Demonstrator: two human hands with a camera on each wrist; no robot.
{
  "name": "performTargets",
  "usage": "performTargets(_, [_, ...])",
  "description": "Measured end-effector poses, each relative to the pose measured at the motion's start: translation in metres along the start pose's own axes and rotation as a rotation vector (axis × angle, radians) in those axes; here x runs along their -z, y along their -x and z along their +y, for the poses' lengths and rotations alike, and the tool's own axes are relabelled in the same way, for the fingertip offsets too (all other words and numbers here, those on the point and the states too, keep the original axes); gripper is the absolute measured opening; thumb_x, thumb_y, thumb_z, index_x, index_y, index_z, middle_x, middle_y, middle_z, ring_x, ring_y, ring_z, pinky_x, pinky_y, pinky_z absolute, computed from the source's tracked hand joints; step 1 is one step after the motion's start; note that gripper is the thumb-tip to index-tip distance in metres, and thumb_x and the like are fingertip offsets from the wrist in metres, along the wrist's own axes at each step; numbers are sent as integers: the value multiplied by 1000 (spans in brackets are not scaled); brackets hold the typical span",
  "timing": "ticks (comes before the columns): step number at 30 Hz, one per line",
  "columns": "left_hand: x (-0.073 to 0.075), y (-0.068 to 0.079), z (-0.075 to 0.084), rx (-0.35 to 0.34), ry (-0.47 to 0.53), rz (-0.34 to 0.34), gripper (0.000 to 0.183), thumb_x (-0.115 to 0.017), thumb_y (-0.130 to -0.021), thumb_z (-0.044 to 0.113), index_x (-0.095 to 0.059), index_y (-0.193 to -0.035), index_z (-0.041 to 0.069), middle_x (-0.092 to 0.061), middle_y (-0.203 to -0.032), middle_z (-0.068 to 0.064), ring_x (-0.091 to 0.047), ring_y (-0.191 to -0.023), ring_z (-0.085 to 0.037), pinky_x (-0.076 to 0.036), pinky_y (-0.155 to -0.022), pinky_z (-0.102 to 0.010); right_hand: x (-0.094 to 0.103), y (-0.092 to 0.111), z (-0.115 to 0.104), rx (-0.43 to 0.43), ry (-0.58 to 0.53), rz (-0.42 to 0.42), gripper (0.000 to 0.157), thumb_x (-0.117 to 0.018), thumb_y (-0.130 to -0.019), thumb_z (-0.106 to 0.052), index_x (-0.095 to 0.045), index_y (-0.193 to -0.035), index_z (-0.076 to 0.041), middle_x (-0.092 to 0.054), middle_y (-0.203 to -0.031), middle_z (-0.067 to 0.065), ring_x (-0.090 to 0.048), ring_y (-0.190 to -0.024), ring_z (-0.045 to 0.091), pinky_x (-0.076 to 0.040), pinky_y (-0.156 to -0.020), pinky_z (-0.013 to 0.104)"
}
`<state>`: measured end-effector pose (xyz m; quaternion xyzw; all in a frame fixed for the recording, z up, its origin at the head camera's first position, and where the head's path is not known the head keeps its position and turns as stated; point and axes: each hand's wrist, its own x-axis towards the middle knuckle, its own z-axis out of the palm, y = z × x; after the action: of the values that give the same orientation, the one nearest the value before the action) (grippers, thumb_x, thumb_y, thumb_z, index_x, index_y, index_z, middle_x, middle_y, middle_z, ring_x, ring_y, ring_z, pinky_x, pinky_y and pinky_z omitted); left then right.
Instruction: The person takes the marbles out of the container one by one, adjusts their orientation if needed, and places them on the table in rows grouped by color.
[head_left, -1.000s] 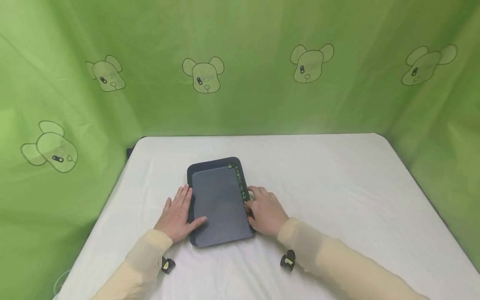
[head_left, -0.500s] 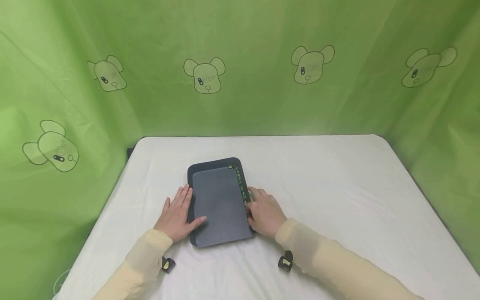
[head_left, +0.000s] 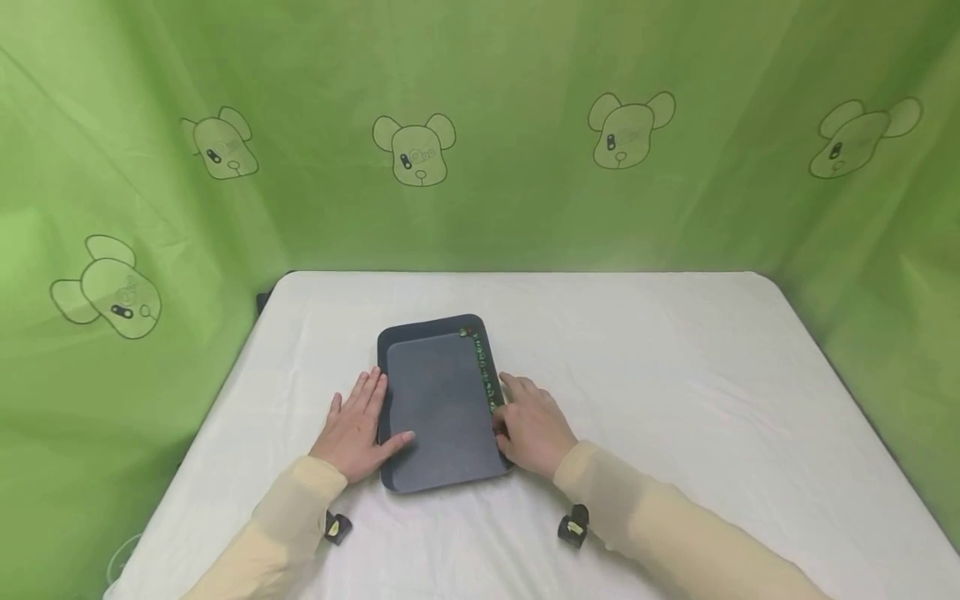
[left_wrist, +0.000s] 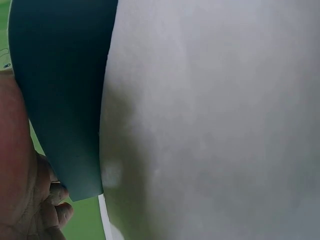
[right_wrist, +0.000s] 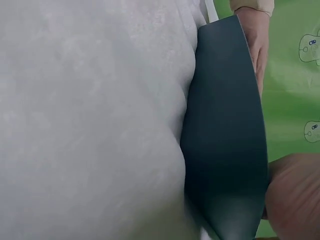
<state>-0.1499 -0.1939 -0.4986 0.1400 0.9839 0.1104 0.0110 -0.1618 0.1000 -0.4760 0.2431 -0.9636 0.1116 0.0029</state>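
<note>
A dark grey rectangular tray [head_left: 431,327] with raised sides lies on the white-covered table. Along its right inner edge runs a narrow row of small green and reddish pieces [head_left: 484,371], too small to identify. My left hand [head_left: 351,433] rests flat on the left rim, fingers straight, thumb reaching over the tray floor. At the right rim, my right hand [head_left: 536,425] has bent fingers at the near end of the row. What lies under those fingertips is hidden. In the wrist views, the tray's outer wall [left_wrist: 65,100] fills the space beside the left hand [left_wrist: 22,175] and right hand [right_wrist: 295,195].
White cloth covers the table [head_left: 660,350], which extends around the tray on all sides. Green curtains [head_left: 517,217] printed with bear heads enclose its back and sides. Small black devices hang under both wrists, the right one [head_left: 573,527] beside the sleeve.
The view shifts slightly. My right fingers move very little along the rim; the left hand and tray hold their places.
</note>
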Motion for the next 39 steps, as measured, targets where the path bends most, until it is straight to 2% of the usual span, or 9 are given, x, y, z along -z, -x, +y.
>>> performTargets(2, [0, 0, 0, -5, 2, 3, 103, -46, -86, 74, -16, -153, 1, -10, -160, -13, -7, -147, -28, -14, -113, -61, 2, 0, 1, 13, -10, 39, 8, -80, -76, -27, -77, -82, -22, -50, -136, 16, -46, -124, 31, -43, -100, 47])
performTargets(5, [0, 0, 0, -3, -1, 3, 103, -45, -86, 74, -16, -153, 1, -10, -160, -13, -7, -147, -28, -14, -113, -61, 4, 1, 4, 26, -56, 110, 11, -81, -77, -27, -78, -86, -21, -58, -106, 5, -52, -99, 21, -49, -81, 34])
performTargets(8, [0, 0, 0, -2, 0, 7, 103, -45, -86, 74, -17, -153, 1, -11, -160, -13, -8, -147, -28, -15, -113, -61, 8, 1, 9, 15, -122, 158, 11, -81, -78, -27, -78, -88, -22, -49, -84, -4, -43, -78, 13, -42, -62, 25])
performTargets(11, [0, 0, 0, 0, 2, 6, 103, -45, -86, 74, -17, -153, 1, -11, -160, -13, -8, -147, -28, -14, -114, -61, 12, 2, 14, -28, -216, 168, 11, -79, -80, -28, -78, -90, -24, -45, -78, -5, -39, -72, 11, -38, -57, 24])
performTargets(16, [0, 1, 0, -5, 2, 18, 103, -46, -86, 74, -18, -153, 0, -13, -160, -14, -9, -147, -29, -16, -113, -61, 19, 4, 29, -81, -328, 173, 17, -76, -84, -33, -78, -97, -23, -42, -77, -3, -38, -72, 13, -36, -58, 26])
performTargets(25, [0, 2, 1, 2, 3, 25, 104, -46, -85, 74, -19, -152, 1, -13, -160, -14, -10, -147, -30, -16, -113, -62, 33, 8, 73, -165, -360, 230, 23, -72, -87, -36, -77, -103, -21, -54, -77, 1, -44, -66, 17, -40, -59, 32])
performTargets(29, [0, 2, 1, 8, 8, 19, 104, -46, -85, 74, -18, -153, 1, -13, -160, -14, -9, -147, -29, -16, -113, -62, 37, 9, 98, -225, -385, 234, 26, -69, -89, -38, -75, -106, -20, -68, -97, 4, -61, -88, 27, -50, -80, 45])
performTargets(32, [-1, 1, 1, 15, 13, 9, 104, -46, -85, 74, -18, -153, 1, -12, -160, -13, -9, -147, -29, -15, -113, -62, 40, 9, 116, -275, -414, 205, 30, -67, -90, -40, -74, -110, -19, -69, -112, 7, -61, -107, 35, -47, -93, 53])
performTargets(39, [1, 1, 2, 16, 19, 10, 104, -49, -85, 73, -18, -153, 1, -12, -160, -13, -9, -147, -29, -15, -113, -62, 44, 10, 156, -366, -405, 155, 34, -64, -93, -39, -72, -115, -15, -65, -123, 11, -58, -112, 39, -45, -95, 55])
